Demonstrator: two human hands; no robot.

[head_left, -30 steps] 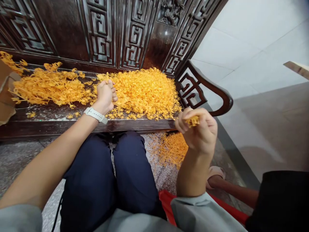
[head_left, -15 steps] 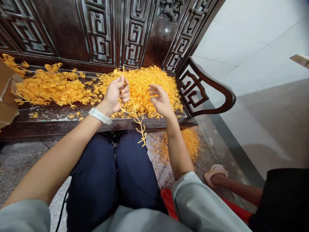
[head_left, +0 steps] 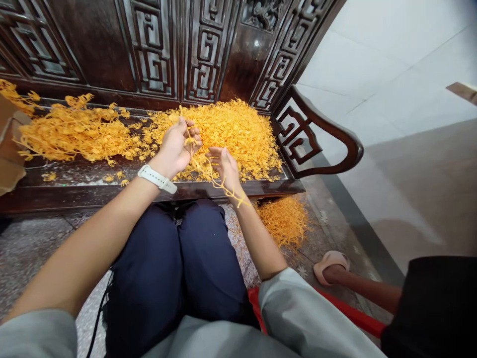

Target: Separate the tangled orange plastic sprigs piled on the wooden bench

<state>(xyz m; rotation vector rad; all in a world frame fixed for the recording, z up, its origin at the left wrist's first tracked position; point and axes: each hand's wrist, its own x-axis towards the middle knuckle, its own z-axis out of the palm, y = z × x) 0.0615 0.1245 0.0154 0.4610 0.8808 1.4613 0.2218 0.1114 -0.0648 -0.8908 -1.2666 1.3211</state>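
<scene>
My left hand (head_left: 178,149), with a pale watch strap on its wrist, has its fingers closed on a thin yellow branched plastic stem (head_left: 219,185). The stem hangs down to the right, and its lower twigs cross in front of my right wrist. Close beside it is my right hand (head_left: 226,168), with thumb and fingers apart and nothing visible gripped in them. Behind both hands a large heap of small yellow claw-shaped plastic pieces (head_left: 242,132) lies on the dark wooden bench (head_left: 82,191).
Left on the bench lie more yellow branched stems (head_left: 74,132), beside a cardboard box (head_left: 11,149). Bare yellow stems (head_left: 285,221) are piled on the floor. A curved armrest (head_left: 335,134) bounds the bench at right. Another person's foot in a slipper (head_left: 331,267) is nearby.
My right hand has moved left and down, closer to my left hand. The stem's lower end has swung right, across my right wrist. My left hand keeps its hold.
</scene>
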